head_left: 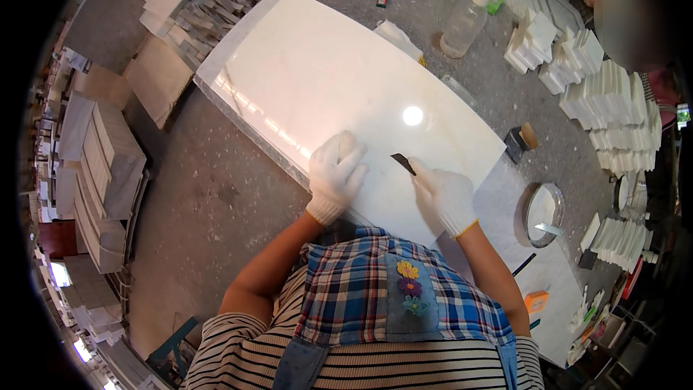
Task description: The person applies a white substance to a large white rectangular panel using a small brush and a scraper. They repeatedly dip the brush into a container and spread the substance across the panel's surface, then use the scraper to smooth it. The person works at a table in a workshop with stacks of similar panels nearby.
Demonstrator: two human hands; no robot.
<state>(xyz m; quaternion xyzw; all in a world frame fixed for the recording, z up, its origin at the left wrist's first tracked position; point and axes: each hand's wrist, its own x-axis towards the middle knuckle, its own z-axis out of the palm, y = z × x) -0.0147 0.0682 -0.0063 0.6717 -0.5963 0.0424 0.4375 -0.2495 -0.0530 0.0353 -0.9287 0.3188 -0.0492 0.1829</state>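
Observation:
A large glossy white stone slab (317,65) lies slantwise in front of me, with a bright lamp reflection on its surface. My left hand (336,172), in a white knit glove, rests at the slab's near left edge. Its fingers are curled, and whatever may be inside them is hidden. On the slab's near right part is my right hand (445,191), also gloved and closed around a dark, thin blade (403,164). The blade's tip points up and left, close above or touching the slab; I cannot tell which.
A clear bottle (464,25) with a white cap stands beyond the slab. To the right are a round dish (543,211) with a flat scraper across its rim, an orange item (536,301) and stacked white tiles (606,97). Stone strips (195,14) pile up at far left.

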